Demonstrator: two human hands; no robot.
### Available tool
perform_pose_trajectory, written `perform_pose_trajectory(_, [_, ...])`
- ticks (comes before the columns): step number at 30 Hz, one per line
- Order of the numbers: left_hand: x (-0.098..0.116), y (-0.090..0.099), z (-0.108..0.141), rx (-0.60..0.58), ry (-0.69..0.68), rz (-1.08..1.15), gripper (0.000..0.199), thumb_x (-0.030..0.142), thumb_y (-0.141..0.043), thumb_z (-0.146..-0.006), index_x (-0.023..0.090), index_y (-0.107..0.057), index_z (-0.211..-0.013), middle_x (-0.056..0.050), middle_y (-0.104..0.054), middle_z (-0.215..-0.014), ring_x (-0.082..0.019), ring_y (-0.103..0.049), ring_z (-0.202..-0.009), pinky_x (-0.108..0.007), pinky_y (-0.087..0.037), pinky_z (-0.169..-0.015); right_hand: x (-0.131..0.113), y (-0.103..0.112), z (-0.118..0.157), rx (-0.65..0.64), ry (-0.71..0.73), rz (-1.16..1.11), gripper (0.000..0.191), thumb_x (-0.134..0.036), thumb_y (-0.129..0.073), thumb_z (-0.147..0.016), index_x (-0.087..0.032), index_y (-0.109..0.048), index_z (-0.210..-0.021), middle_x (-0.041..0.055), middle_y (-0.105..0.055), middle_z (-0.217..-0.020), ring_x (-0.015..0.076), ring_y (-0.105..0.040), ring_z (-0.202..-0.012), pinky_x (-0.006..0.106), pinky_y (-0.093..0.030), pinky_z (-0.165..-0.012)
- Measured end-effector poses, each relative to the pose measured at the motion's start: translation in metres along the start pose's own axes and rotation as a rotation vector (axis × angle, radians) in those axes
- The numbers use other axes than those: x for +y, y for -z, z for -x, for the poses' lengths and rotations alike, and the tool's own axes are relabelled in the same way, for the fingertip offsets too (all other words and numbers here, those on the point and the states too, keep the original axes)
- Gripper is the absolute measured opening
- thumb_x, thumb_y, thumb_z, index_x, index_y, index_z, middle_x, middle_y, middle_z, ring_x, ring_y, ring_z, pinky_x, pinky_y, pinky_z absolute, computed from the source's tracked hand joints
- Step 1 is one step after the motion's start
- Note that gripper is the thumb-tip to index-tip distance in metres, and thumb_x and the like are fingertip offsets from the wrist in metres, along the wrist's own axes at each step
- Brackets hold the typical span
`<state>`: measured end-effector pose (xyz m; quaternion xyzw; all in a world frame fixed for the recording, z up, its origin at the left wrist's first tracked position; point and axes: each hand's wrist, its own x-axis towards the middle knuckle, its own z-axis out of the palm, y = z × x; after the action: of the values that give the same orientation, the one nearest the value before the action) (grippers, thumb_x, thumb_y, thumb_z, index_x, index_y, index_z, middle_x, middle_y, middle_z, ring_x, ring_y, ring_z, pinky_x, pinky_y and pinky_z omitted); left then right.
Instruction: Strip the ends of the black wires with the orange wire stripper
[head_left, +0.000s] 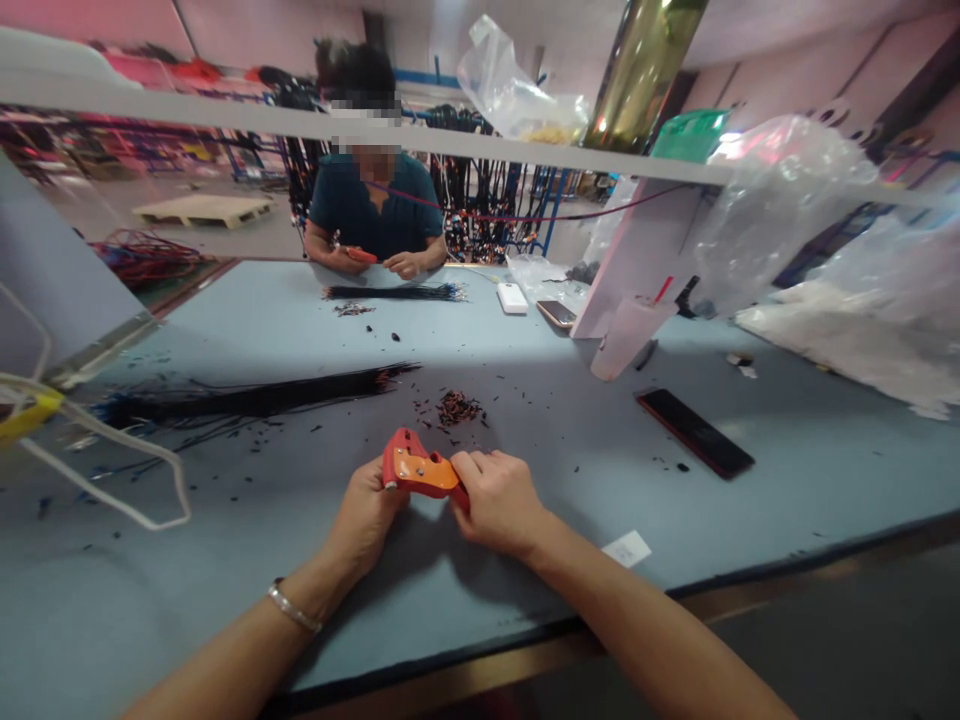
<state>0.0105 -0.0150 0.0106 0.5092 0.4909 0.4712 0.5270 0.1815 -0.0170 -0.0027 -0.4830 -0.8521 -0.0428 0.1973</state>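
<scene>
An orange-and-red wire stripper [424, 472] is held just above the table, its head turned to the left. My right hand [501, 497] is closed round its handles. At the head of the tool, my left hand [369, 510] is closed, its fingertips partly behind the jaws; whatever it pinches is hidden. Just beyond the tool lies a small pile of dark, coppery offcuts [457, 407]. A long bundle of black wires [262, 397] stretches across the table to the left.
Across the table [225, 590] a person [375, 205] holds a red tool near another wire bundle [397, 293]. On the right are a dark phone [696, 432], a plastic cup [628, 338] and plastic bags [862, 310]. A white cable [180, 480] loops at left; a shelf [487, 145] spans above.
</scene>
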Motion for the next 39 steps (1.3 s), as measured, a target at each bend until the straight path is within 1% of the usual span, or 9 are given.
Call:
perform_pose_trajectory(5, [-0.005, 0.001, -0.001, 0.032, 0.049, 0.045, 0.026, 0.035, -0.072, -0.06, 0.016, -0.057, -0.064, 0.007, -0.04, -0.051, -0.008, -0.027, -0.05, -0.021, -0.023, -0.048, 0.0, 0.0, -0.001, -0.017, -0.007, 0.007, 0.013, -0.023, -0.052, -0.077, -0.017, -0.056, -0.088, 0.0057, -0.064, -0.074, 0.0186, -0.056, -0.065, 0.03, -0.034, -0.062])
perform_pose_trajectory(11, [-0.009, 0.001, -0.003, 0.025, 0.042, 0.056, 0.042, 0.053, -0.074, -0.061, 0.016, -0.054, -0.063, 0.009, -0.032, -0.05, -0.007, -0.022, -0.048, -0.021, -0.019, -0.045, 0.001, 0.0, -0.002, -0.063, -0.019, 0.007, 0.011, -0.025, -0.052, -0.08, -0.017, -0.055, -0.086, 0.0058, -0.065, -0.073, 0.0176, -0.057, -0.061, 0.028, -0.033, -0.059])
perform_pose_trajectory(16, [-0.009, 0.0, -0.004, 0.046, 0.089, 0.059, 0.048, 0.056, -0.077, -0.057, 0.018, -0.048, -0.058, 0.009, -0.029, -0.048, -0.007, -0.02, -0.047, -0.021, -0.017, -0.043, 0.001, 0.0, -0.003, -0.094, -0.034, 0.005, 0.011, -0.026, -0.053, -0.081, -0.017, -0.054, -0.086, 0.0054, -0.067, -0.074, 0.0173, -0.059, -0.06, 0.028, -0.03, -0.055])
perform_pose_trajectory(26, [-0.007, 0.0, -0.005, 0.043, 0.081, 0.048, 0.051, 0.061, -0.078, -0.054, 0.016, -0.055, -0.06, 0.009, -0.033, -0.046, -0.006, -0.02, -0.046, -0.021, -0.017, -0.042, 0.002, -0.002, -0.005, -0.111, -0.047, -0.034, 0.011, -0.028, -0.053, -0.083, -0.017, -0.054, -0.085, 0.0043, -0.067, -0.074, 0.0172, -0.06, -0.061, 0.028, -0.026, -0.052])
perform_pose_trajectory(28, [-0.006, 0.001, -0.005, 0.04, 0.057, 0.027, 0.051, 0.062, -0.078, -0.055, 0.016, -0.056, -0.059, 0.007, -0.037, -0.045, -0.007, -0.025, -0.045, -0.021, -0.02, -0.041, 0.002, -0.001, -0.006, -0.121, -0.054, -0.031, 0.011, -0.028, -0.053, -0.083, -0.017, -0.055, -0.086, 0.0044, -0.067, -0.074, 0.0176, -0.06, -0.061, 0.028, -0.026, -0.053])
perform_pose_trajectory(30, [-0.002, 0.002, -0.005, 0.025, 0.014, -0.016, 0.047, 0.06, -0.076, -0.059, 0.016, -0.059, -0.059, 0.004, -0.049, -0.049, -0.01, -0.038, -0.048, -0.022, -0.03, -0.045, 0.004, 0.0, -0.007, -0.112, -0.068, -0.024, 0.013, -0.027, -0.054, -0.082, -0.017, -0.056, -0.088, 0.0049, -0.067, -0.076, 0.0182, -0.059, -0.061, 0.029, -0.029, -0.054])
perform_pose_trajectory(33, [0.004, 0.004, -0.007, 0.009, -0.053, -0.118, 0.038, 0.054, -0.073, -0.066, 0.017, -0.067, -0.067, -0.002, -0.066, -0.065, -0.019, -0.058, -0.068, -0.024, -0.045, -0.063, 0.008, 0.001, -0.008, -0.018, -0.068, -0.025, 0.022, -0.026, -0.057, -0.078, -0.015, -0.057, -0.096, 0.0075, -0.067, -0.085, 0.0208, -0.06, -0.07, 0.031, -0.035, -0.063])
perform_pose_trajectory(36, [0.006, 0.009, -0.009, 0.047, -0.081, -0.194, 0.034, 0.049, -0.071, -0.068, 0.017, -0.072, -0.081, -0.004, -0.073, -0.079, -0.024, -0.063, -0.084, -0.027, -0.047, -0.076, 0.011, 0.0, -0.009, 0.092, -0.012, -0.003, 0.029, -0.025, -0.056, -0.078, -0.012, -0.057, -0.104, 0.0111, -0.066, -0.093, 0.0237, -0.059, -0.081, 0.035, -0.037, -0.073])
perform_pose_trajectory(39, [0.002, 0.013, -0.012, 0.115, -0.029, -0.177, 0.034, 0.045, -0.069, -0.07, 0.016, -0.072, -0.087, -0.004, -0.073, -0.08, -0.022, -0.062, -0.078, -0.026, -0.046, -0.07, 0.012, -0.003, -0.008, 0.114, 0.054, 0.044, 0.029, -0.024, -0.053, -0.081, -0.011, -0.057, -0.107, 0.0126, -0.065, -0.093, 0.0253, -0.057, -0.082, 0.038, -0.037, -0.075])
